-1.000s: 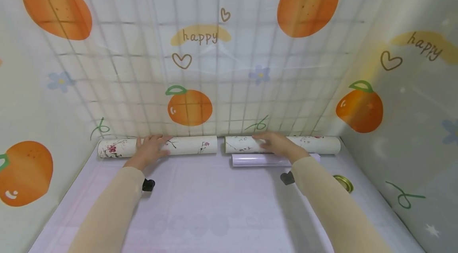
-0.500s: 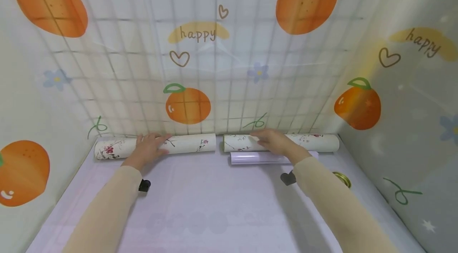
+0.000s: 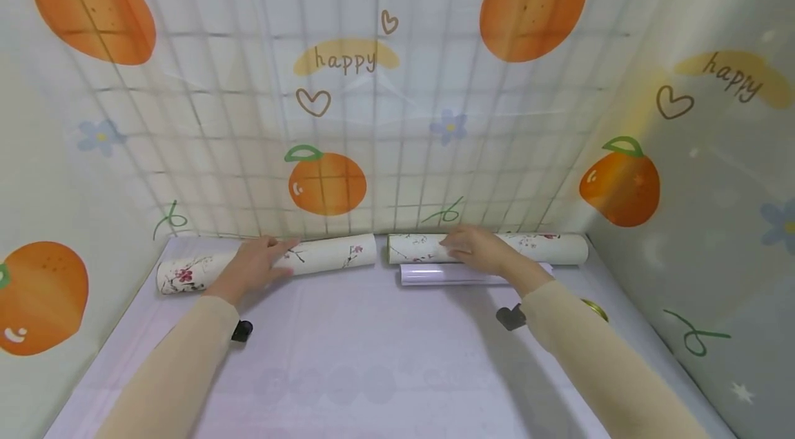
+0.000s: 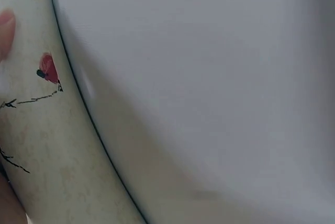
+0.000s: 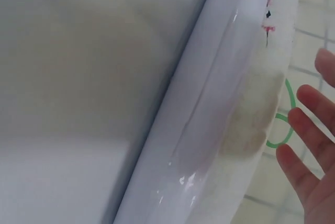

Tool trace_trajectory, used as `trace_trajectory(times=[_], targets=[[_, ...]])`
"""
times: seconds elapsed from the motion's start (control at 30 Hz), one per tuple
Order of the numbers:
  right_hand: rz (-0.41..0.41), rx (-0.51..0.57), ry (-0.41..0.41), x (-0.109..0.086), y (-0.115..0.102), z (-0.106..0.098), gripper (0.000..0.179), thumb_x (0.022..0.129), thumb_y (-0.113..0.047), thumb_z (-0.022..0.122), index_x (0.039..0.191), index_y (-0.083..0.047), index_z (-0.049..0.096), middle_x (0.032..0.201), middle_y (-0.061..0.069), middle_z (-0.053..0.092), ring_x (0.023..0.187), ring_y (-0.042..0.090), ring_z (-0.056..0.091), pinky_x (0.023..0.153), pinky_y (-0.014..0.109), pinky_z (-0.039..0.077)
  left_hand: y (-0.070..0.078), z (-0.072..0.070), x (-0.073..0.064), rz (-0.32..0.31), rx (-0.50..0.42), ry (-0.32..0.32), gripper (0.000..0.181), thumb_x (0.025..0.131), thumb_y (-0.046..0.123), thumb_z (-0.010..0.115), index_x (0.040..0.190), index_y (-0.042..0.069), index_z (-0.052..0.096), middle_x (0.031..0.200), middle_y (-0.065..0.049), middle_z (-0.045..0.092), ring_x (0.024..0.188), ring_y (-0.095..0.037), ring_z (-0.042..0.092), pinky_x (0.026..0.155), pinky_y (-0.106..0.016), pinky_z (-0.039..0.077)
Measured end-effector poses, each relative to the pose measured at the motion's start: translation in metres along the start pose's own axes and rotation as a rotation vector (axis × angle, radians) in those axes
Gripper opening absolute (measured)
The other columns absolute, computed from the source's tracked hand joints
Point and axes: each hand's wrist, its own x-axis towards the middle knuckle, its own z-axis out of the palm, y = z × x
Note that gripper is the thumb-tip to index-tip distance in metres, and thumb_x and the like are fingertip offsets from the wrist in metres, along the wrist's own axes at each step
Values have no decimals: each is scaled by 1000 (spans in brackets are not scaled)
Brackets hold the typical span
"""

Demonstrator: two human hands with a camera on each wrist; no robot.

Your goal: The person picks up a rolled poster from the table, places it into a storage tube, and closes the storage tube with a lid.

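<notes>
My left hand grips a roll of floral wallpaper, with the thumb on its near side and fingers over the far side. The roll lies at a slant, its left end closer to me. In the left wrist view, a fingertip shows against the printed paper. A second floral roll lies along the back wall at right, and a glossy lilac roll rests in front of it. Over these two is my right hand; the right wrist view shows its fingers spread and apart from the rolls.
A gold-coloured ring lies at right, partly hidden by my right sleeve. The lilac tabletop ends against a hanging cloth printed with oranges, behind and on both sides. A black wrist piece shows beside my left cuff.
The left end of the left floral roll has swung toward me with my left hand. My right hand has barely shifted, its forearm a little rightward. The other rolls lie as before.
</notes>
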Motion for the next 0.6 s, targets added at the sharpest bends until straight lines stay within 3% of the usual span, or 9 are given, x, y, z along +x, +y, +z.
trace_trajectory(times=[0.1, 0.27, 0.6], targets=[[-7, 15, 12, -5, 1, -1, 28, 93, -5, 69, 121, 1, 70, 122, 18, 67, 116, 38, 60, 103, 55, 46, -1, -1, -6, 3, 12, 17, 69, 91, 43, 73, 151, 22, 48, 122, -17, 59, 106, -35, 57, 95, -55, 46], [65, 45, 3, -16, 2, -2, 31, 95, -13, 69, 124, -3, 69, 126, 16, 65, 123, 39, 56, 107, 57, 40, -2, -3, -15, -14, 0, 32, 69, 87, 46, 76, 147, 22, 53, 116, -13, 59, 96, -32, 58, 88, -54, 48], [122, 108, 5, -36, 8, 2, 34, 96, -19, 68, 128, -6, 67, 131, 15, 63, 124, 39, 55, 106, 58, 41, -2, -4, -23, -9, -7, 26, 68, 86, 52, 75, 146, 26, 55, 134, -10, 64, 120, -38, 60, 102, -55, 45]])
